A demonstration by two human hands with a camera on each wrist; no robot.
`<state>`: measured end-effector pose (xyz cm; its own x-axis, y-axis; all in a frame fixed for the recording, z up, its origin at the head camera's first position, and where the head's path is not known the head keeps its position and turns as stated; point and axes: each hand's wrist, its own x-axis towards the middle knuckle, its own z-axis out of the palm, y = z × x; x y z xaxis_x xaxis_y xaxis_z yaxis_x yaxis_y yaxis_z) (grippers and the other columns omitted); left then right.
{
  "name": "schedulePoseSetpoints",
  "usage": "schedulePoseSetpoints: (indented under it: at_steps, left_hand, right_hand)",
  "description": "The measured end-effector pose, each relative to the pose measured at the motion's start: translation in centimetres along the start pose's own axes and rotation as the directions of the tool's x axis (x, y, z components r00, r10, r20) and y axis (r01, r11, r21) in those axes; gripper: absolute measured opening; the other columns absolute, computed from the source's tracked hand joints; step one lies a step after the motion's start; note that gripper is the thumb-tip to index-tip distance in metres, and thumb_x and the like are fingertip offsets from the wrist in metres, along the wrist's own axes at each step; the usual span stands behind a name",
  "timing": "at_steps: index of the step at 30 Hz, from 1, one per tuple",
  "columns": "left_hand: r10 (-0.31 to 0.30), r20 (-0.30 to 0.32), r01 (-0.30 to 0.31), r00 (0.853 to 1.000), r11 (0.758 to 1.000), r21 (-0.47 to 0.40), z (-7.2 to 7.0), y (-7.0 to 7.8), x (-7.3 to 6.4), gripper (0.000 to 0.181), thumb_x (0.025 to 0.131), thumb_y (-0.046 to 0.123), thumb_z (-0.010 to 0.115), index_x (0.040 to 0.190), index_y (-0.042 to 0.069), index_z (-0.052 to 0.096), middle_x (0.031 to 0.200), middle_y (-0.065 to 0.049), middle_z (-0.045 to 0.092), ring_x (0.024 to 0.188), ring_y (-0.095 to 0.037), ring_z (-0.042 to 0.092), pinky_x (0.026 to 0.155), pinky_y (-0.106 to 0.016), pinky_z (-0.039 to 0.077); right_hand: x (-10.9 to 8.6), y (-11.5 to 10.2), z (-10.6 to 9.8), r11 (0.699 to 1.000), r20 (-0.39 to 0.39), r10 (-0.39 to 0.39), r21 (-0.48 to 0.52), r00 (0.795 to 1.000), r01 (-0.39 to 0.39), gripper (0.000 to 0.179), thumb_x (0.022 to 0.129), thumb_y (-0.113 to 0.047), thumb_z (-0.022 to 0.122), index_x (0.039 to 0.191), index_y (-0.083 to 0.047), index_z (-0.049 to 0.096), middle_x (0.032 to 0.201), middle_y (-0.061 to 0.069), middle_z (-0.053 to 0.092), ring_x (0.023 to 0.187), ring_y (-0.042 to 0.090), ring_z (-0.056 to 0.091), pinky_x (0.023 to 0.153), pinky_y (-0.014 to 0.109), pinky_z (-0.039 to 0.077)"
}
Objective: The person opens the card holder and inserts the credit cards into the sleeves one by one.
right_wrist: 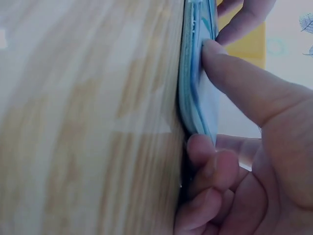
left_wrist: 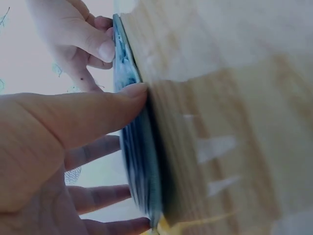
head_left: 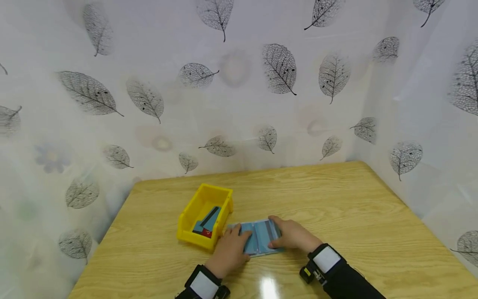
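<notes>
A light blue card holder [head_left: 262, 236] lies spread on the table, with clear pockets and a fold line down its middle. My left hand [head_left: 228, 251] rests on its left half, fingers spread and fairly straight; in the left wrist view the thumb [left_wrist: 110, 110] touches the near edge. At the right edge my right hand [head_left: 295, 236] grips the holder, thumb on top and fingers curled at its rim, as the right wrist view shows. Layered sheets show along the holder's edge [right_wrist: 195, 83]. What lies under the left palm is hidden.
A yellow bin [head_left: 185, 222] stands just left of the holder, close to my left hand. Inside it lie several blue cards [head_left: 210, 218] with dark stripes, one with a red patch. A leaf-patterned curtain [head_left: 239, 104] borders the wooden table [head_left: 336, 195].
</notes>
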<state>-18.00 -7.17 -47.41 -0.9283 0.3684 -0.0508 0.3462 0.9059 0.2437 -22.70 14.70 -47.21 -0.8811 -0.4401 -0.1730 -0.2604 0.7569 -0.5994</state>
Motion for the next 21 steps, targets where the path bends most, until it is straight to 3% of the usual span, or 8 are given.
schedulePoseSetpoints:
  at_steps: [5, 10, 14, 18, 21]
  left_hand:
    - [0.003, 0.017, -0.003, 1.0, 1.0, 0.027, 0.1, 0.1, 0.0, 0.06, 0.082, 0.034, 0.078, 0.135, 0.017, 0.058, 0.143, -0.021, 0.046, 0.125, -0.042, 0.046, 0.096, -0.054, 0.044]
    - [0.011, 0.033, -0.014, 0.999, 0.996, 0.088, 0.1, 0.5, -0.1, 0.061, 0.082, 0.035, 0.077, 0.139, 0.032, 0.055, 0.141, -0.022, 0.048, 0.122, -0.046, 0.048, 0.092, -0.056, 0.047]
    - [-0.007, 0.081, 0.0, 0.997, 0.996, 0.088, 0.0, 1.1, -0.1, 0.056, 0.084, 0.032, 0.075, 0.136, 0.041, 0.055, 0.143, -0.025, 0.044, 0.123, -0.051, 0.045, 0.092, -0.058, 0.046]
    - [-0.029, 0.099, 0.019, 0.995, 0.995, 0.102, -0.1, 1.6, 0.1, 0.052, 0.086, 0.035, 0.073, 0.134, 0.043, 0.056, 0.144, -0.026, 0.043, 0.125, -0.052, 0.043, 0.093, -0.058, 0.044]
    - [-0.021, 0.09, 0.01, 0.996, 0.993, 0.12, 0.0, 2.0, 0.4, 0.049, 0.086, 0.038, 0.072, 0.133, 0.042, 0.058, 0.143, -0.026, 0.044, 0.124, -0.05, 0.043, 0.093, -0.058, 0.044]
  right_hand:
    - [0.0, 0.2, 0.1, 1.0, -0.027, -0.025, 0.005, 0.999, 0.025, 0.088, 0.072, -0.034, 0.086, 0.143, -0.002, 0.044, 0.111, 0.015, 0.066, 0.088, 0.019, 0.059, 0.075, 0.042, 0.05]
    - [0.1, 0.4, 0.2, 0.999, -0.005, -0.023, 0.022, 1.0, 0.023, 0.083, 0.074, -0.031, 0.085, 0.14, -0.002, 0.046, 0.107, 0.014, 0.066, 0.084, 0.02, 0.057, 0.073, 0.042, 0.049]
    - [0.0, 0.5, -0.1, 0.998, 0.021, -0.007, 0.058, 1.0, 0.006, 0.072, 0.079, -0.029, 0.081, 0.137, -0.003, 0.048, 0.109, 0.014, 0.064, 0.087, 0.021, 0.057, 0.074, 0.043, 0.048]
    - [-0.1, 0.5, -0.4, 0.995, 0.03, -0.03, 0.093, 0.999, 0.027, 0.059, 0.086, -0.027, 0.074, 0.134, -0.003, 0.05, 0.089, 0.007, 0.062, 0.074, 0.017, 0.053, 0.063, 0.034, 0.043]
    - [-0.2, 0.5, -0.8, 0.994, 0.009, -0.049, 0.102, 0.999, 0.048, 0.05, 0.089, -0.026, 0.071, 0.129, -0.002, 0.053, 0.073, 0.001, 0.051, 0.062, 0.016, 0.046, 0.054, 0.029, 0.035]
